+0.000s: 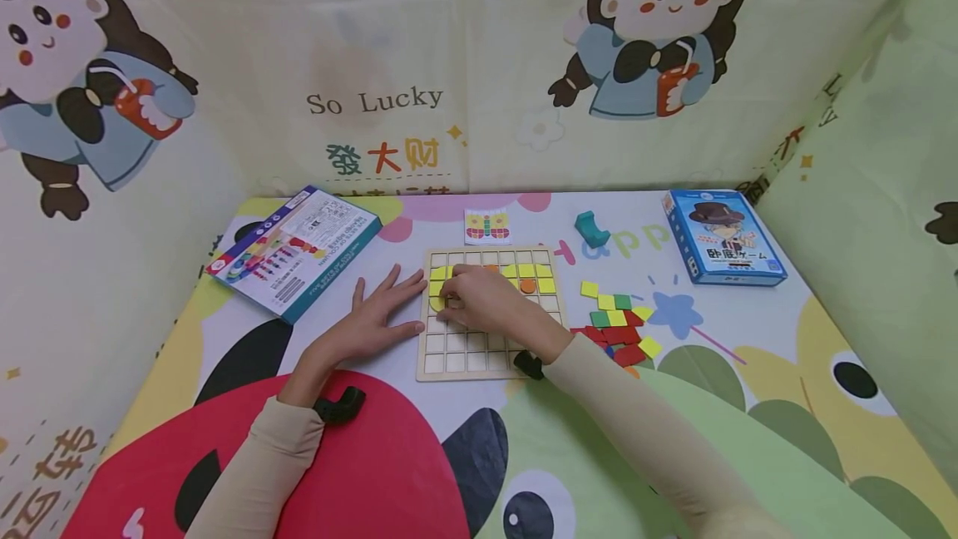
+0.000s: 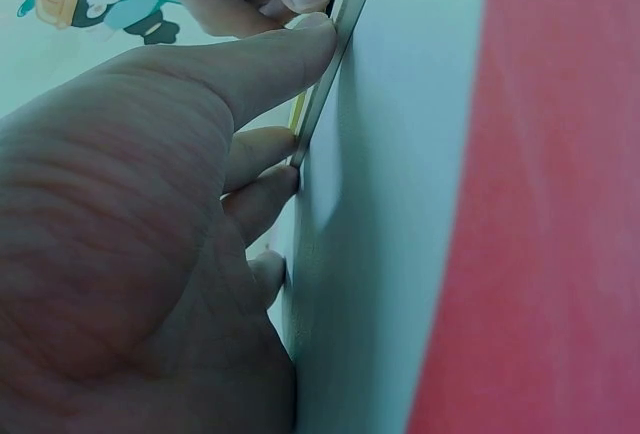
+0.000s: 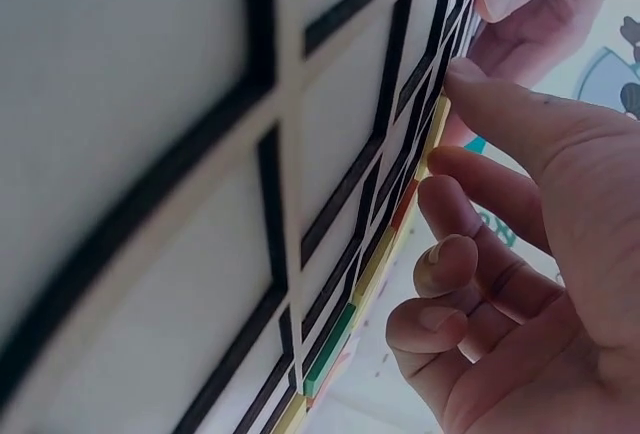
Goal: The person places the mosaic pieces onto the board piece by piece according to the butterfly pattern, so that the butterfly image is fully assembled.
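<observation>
A wooden grid board point(image 1: 455, 374) lies on the table with yellow and orange tiles in its upper rows. My right hand point(image 1: 486, 299) is over the board's left part. In the right wrist view, its thumb and forefinger pinch a yellow tile point(image 3: 436, 126) at the grid; the other fingers curl loosely. My left hand point(image 1: 377, 318) has its fingers spread, and the fingertips and thumb point(image 2: 285, 54) touch the board's left edge. The right hand hides some of the middle cells. A small butterfly pattern card point(image 1: 486, 226) lies just behind the board.
Loose red, yellow and green tiles point(image 1: 621, 334) are scattered right of the board. A teal curved piece point(image 1: 591, 229) sits behind them. One flat box point(image 1: 299, 252) lies at the back left, and a blue game box point(image 1: 722, 238) at the back right. Printed curtains hang around the table.
</observation>
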`<state>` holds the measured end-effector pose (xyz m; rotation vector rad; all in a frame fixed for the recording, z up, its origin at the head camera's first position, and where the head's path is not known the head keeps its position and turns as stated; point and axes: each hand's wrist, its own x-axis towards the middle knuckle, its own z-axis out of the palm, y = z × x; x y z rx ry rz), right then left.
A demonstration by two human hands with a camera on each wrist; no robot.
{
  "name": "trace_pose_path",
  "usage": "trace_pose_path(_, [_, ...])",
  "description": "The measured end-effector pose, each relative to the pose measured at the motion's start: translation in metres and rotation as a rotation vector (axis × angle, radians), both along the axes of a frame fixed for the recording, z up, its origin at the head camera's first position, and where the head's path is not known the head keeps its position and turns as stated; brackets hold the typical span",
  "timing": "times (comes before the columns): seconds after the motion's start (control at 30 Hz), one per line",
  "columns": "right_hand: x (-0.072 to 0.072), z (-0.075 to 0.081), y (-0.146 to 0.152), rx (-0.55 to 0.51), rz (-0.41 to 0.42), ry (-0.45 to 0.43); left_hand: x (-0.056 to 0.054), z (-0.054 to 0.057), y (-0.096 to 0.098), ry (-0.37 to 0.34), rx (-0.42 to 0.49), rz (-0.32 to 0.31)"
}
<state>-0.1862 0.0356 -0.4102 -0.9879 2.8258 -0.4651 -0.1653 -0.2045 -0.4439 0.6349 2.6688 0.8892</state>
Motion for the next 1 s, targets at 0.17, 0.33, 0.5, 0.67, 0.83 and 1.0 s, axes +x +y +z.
trace_pose_path(0.17, [-0.001, -0.002, 0.002, -0.016, 0.004, -0.004, 0.0, -0.001, 0.0, -0.002, 0.001, 0.002])
trace_pose_path(0.33, [-0.001, 0.0, 0.019, -0.059, -0.023, -0.047, 0.001, -0.003, 0.0, 0.0, 0.003, 0.001])
trace_pose_path(0.5, [-0.002, 0.005, 0.052, -0.088, -0.089, -0.05, 0.001, -0.003, 0.0, 0.0, 0.005, 0.003])
trace_pose_path(0.67, [-0.003, 0.01, 0.094, -0.112, -0.154, -0.03, 0.0, -0.005, 0.0, 0.003, 0.004, 0.005])
trace_pose_path(0.83, [-0.003, 0.009, 0.136, -0.107, -0.219, -0.035, 0.0, -0.005, -0.001, -0.006, -0.009, 0.007])
trace_pose_path(1.0, [-0.004, 0.008, 0.173, -0.076, -0.309, -0.077, 0.0, -0.004, -0.001, 0.002, -0.004, 0.01])
